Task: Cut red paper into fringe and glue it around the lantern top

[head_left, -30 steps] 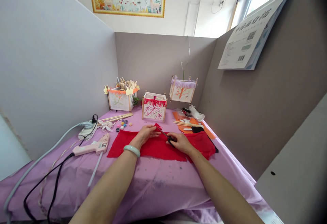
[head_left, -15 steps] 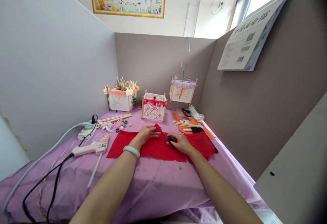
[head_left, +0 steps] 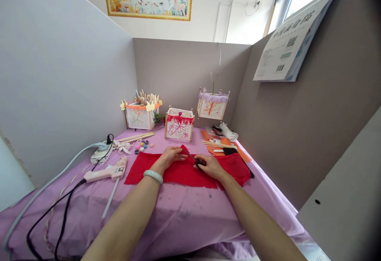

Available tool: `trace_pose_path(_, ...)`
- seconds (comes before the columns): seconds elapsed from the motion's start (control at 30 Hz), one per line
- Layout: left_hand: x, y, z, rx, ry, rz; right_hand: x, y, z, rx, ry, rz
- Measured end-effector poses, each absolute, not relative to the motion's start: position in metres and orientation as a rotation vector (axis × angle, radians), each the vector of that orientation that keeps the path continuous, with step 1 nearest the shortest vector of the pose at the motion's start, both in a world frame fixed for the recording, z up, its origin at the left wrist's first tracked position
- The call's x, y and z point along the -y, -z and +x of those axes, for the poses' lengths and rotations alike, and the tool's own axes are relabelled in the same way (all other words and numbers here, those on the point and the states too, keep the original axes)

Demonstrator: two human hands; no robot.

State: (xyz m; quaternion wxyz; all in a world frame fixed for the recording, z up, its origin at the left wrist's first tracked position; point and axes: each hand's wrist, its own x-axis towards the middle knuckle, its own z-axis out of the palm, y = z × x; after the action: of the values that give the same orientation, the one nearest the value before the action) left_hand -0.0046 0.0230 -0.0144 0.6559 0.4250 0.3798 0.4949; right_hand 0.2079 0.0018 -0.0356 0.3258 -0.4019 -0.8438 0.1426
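A long piece of red cloth [head_left: 190, 175] lies across the table in front of me. My left hand [head_left: 171, 157], with a pale bangle on the wrist, pinches a small raised bit of the red cloth between thumb and fingers. Dark-handled scissors [head_left: 200, 163] are in my right hand [head_left: 212, 167], fingers wrapped round the handles. Their blades point up and left, and their tips meet the raised cloth beside my left fingertips. Just beyond the cloth stands a small lantern box [head_left: 179, 129] with red fringe and a drawn flower.
A pink glue gun [head_left: 108, 171] and a power strip [head_left: 99, 154] with cords lie left. Coloured buttons [head_left: 143, 145] and wooden sticks [head_left: 135, 138] are behind the cloth. A stick-filled box [head_left: 139, 118] stands back left; a purple-fringed lantern [head_left: 212, 107] hangs back right. Orange sheets [head_left: 208, 137] lie right.
Almost nothing differs. Both hands, the scissors and the cloth keep nearly the same places, and the camera view has shifted very slightly.
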Motion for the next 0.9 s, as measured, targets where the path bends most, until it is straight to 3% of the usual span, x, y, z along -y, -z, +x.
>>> trace_pose_path(0.9,-0.0218,0.0138,-0.0049,-0.842,-1.12,0.976,-0.0035,0.0361,0.2083,2.212,-0.343,-1.055)
